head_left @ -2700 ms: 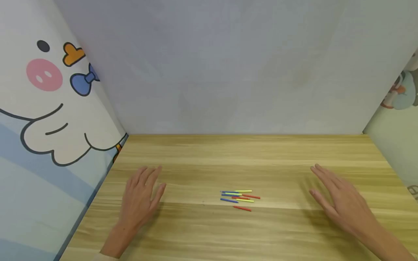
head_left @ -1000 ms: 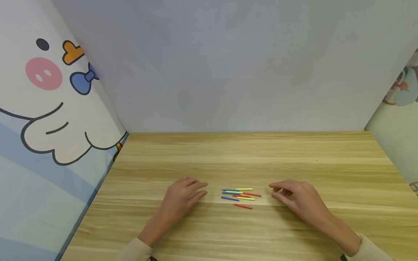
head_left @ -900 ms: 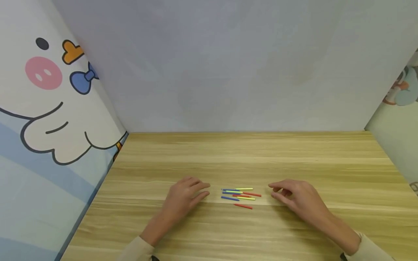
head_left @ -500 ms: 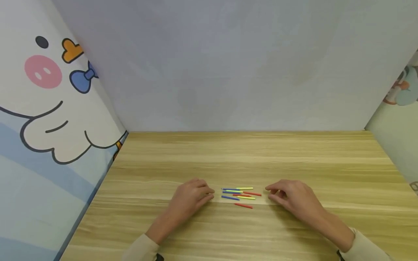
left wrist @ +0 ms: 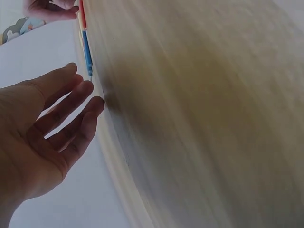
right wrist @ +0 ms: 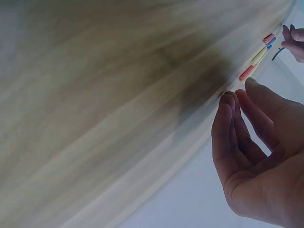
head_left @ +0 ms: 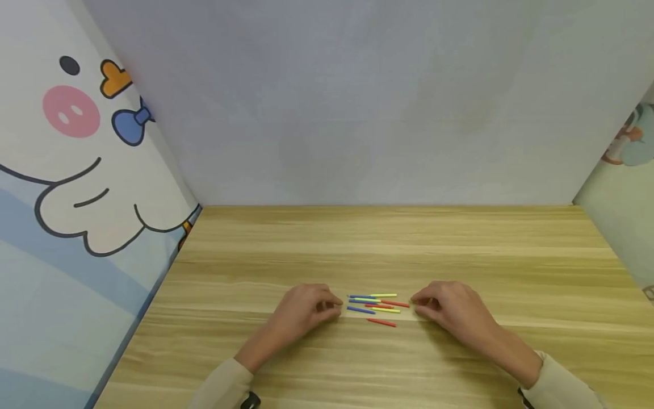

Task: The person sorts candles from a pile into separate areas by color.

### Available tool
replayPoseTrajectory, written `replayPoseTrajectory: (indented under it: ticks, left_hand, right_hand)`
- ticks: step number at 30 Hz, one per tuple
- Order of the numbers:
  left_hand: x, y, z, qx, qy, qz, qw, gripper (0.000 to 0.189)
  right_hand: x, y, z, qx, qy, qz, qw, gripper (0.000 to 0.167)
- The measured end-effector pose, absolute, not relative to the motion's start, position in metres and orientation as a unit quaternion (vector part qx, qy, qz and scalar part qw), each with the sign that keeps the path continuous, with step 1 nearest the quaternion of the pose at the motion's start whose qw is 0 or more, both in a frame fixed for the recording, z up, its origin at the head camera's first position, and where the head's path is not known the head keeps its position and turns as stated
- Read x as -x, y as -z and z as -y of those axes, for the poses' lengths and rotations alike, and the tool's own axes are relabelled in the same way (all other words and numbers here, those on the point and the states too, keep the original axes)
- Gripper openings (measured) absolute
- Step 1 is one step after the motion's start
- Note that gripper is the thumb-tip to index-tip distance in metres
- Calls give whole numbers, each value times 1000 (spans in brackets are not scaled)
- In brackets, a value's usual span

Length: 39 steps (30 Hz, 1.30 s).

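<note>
Several thin sticks, each pointed at one end, lie loosely grouped on the wooden table; I cannot tell their exact kind. Among them are a blue stick [head_left: 360,310], a yellow stick [head_left: 383,295] and a red stick [head_left: 395,304], while another red stick [head_left: 381,322] lies apart nearer me. My left hand [head_left: 306,307] is just left of the group, fingers loosely bent, holding nothing; the left wrist view shows its fingertips [left wrist: 98,102] near a blue stick's tip [left wrist: 87,54]. At the group's right end is my right hand [head_left: 452,304], thumb and fingers apart, close to a red stick [right wrist: 247,72] without gripping it.
The wood-grain table [head_left: 286,238] stretches to a plain pale wall [head_left: 357,113] at the back. A cartoon-printed panel [head_left: 92,187] borders the left side, and another printed panel [head_left: 625,199] the right.
Both hands have come inward from the table's sides, the left moving right and the right moving left, up to the ends of the stick group. The sticks lie as before.
</note>
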<state>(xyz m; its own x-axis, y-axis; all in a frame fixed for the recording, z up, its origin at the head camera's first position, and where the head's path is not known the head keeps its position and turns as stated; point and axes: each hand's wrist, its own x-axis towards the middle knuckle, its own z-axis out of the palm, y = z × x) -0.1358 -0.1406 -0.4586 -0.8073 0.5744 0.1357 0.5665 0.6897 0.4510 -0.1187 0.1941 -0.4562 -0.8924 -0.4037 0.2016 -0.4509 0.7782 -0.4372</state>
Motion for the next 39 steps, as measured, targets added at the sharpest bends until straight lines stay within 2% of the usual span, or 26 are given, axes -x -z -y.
replayPoseTrajectory:
  ticks: [16, 32, 39]
  left_hand:
    - [140, 468, 126, -308, -223, -925, 5, 7]
    - [139, 470, 116, -297, -220, -929, -26, 6]
    - [139, 471, 117, -293, -221, -930, -26, 5]
  right_hand:
    - [122, 459, -185, -206, -245, 947, 41, 10]
    - [122, 462, -180, -204, -212, 953, 75, 15]
    - [122, 462, -179, -196, -212, 955, 72, 16]
